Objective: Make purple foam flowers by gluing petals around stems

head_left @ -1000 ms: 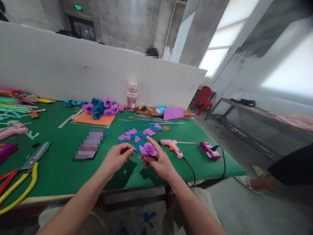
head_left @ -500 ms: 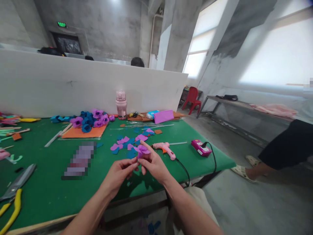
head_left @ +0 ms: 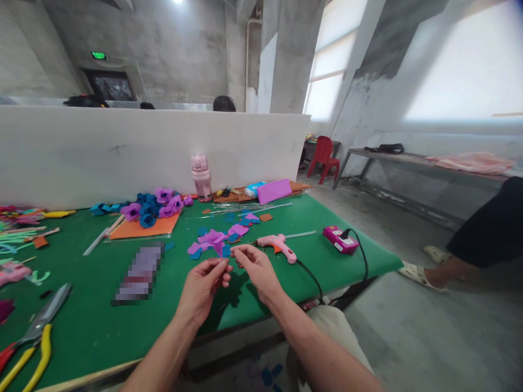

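Pinching a small purple foam flower piece (head_left: 219, 246) between both sets of fingertips — left hand (head_left: 203, 287) and right hand (head_left: 254, 268) both closed on it, just above the green felt-covered table (head_left: 98, 321). Looks feather-light, soft and easily creased — best gripped gently at the base.

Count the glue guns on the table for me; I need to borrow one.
2. One pink glue gun lies just beyond the right hand; a second pink glue gun sits at the table's far left edge. Clutter may hide others.
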Tool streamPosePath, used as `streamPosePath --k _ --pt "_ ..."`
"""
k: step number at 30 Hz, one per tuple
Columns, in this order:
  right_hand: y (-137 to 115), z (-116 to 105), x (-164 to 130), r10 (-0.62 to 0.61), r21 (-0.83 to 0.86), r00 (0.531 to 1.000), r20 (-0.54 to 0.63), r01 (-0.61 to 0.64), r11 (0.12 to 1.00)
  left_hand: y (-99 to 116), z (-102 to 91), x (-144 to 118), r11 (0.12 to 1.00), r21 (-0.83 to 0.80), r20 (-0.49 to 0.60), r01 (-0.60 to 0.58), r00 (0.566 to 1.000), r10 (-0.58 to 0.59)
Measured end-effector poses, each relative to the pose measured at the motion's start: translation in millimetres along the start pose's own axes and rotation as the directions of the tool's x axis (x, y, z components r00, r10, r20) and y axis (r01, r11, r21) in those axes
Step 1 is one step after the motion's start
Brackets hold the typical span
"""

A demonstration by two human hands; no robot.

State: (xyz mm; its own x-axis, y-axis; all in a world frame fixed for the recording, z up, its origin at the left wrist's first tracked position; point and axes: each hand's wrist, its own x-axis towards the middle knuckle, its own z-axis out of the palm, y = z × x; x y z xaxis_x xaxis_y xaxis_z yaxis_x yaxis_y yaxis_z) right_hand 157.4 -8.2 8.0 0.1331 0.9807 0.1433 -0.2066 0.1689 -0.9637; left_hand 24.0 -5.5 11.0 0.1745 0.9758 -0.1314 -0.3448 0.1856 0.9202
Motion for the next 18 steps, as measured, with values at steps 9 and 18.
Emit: streamPosePath --k 9,18 --pt "-2.3 11.7 -5.1 0.086 0.293 0.996 0.029 -0.091 0.952 -7.4 12.8 -1.2 0.984 0.152 0.017 -0.097 0.995 0.095" --pt "-2.1 4.2 -4.3 0.168 0.4 0.985 0.032 -0.167 0.901 -6.4 17.5 -6.4 0.974 0.226 0.083 -0.021 0.997 0.002"
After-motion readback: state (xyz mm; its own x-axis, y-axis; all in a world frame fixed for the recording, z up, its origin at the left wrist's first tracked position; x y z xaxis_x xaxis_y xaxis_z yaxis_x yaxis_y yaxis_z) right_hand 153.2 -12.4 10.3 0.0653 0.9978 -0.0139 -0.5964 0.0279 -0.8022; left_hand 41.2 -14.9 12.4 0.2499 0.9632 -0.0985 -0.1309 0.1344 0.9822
